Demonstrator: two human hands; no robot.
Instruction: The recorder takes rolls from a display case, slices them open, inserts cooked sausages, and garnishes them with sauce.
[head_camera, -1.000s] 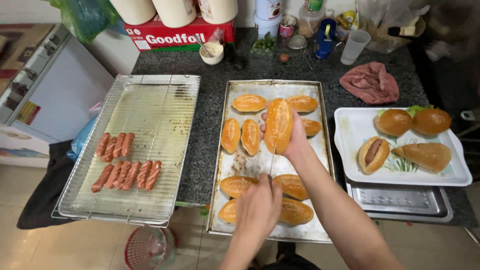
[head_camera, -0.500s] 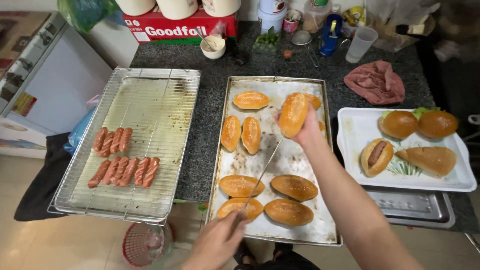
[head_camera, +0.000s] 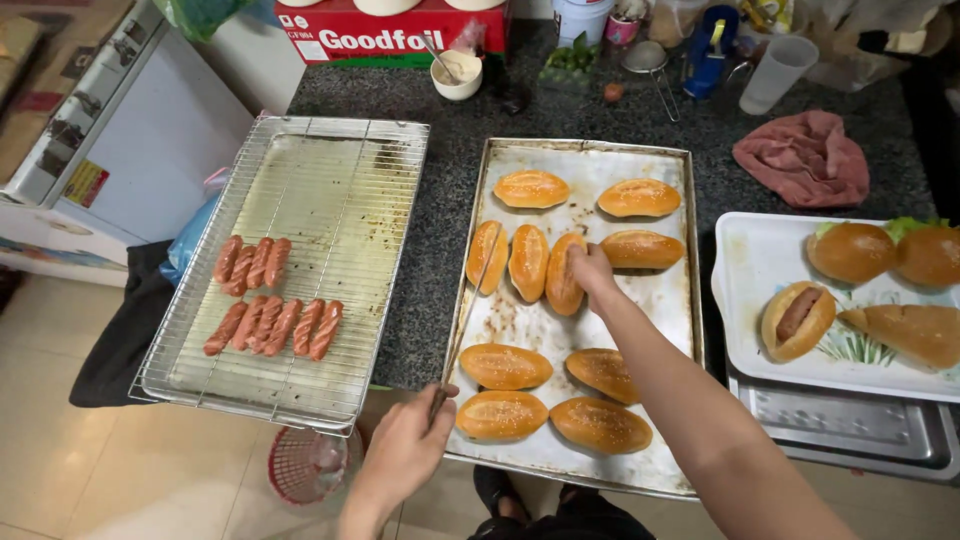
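A metal baking tray (head_camera: 512, 322) on the dark counter holds several golden sesame buns. My right hand (head_camera: 592, 270) reaches over the tray's middle, its fingers closed on one upright-lying bun (head_camera: 560, 280) set beside two others (head_camera: 527, 262). At the tray's near left corner, my left hand (head_camera: 405, 455) grips the handle of a long thin knife (head_camera: 468, 310). The blade points away from me across the tray's left side. Four more buns (head_camera: 505, 366) lie in the near rows.
A wire rack (head_camera: 340, 190) with several scored sausages (head_camera: 268, 308) sits to the left. On the right, a white tray (head_camera: 758, 250) carries filled buns (head_camera: 797, 318) above a metal pan (head_camera: 850, 430). A pink cloth (head_camera: 805, 158), cup (head_camera: 775, 72), bowl (head_camera: 458, 72) and red box (head_camera: 390, 35) line the back.
My right hand has brought the lifted bun down from the far right of the tray into the middle row. My left hand has pulled back to the near edge with the knife.
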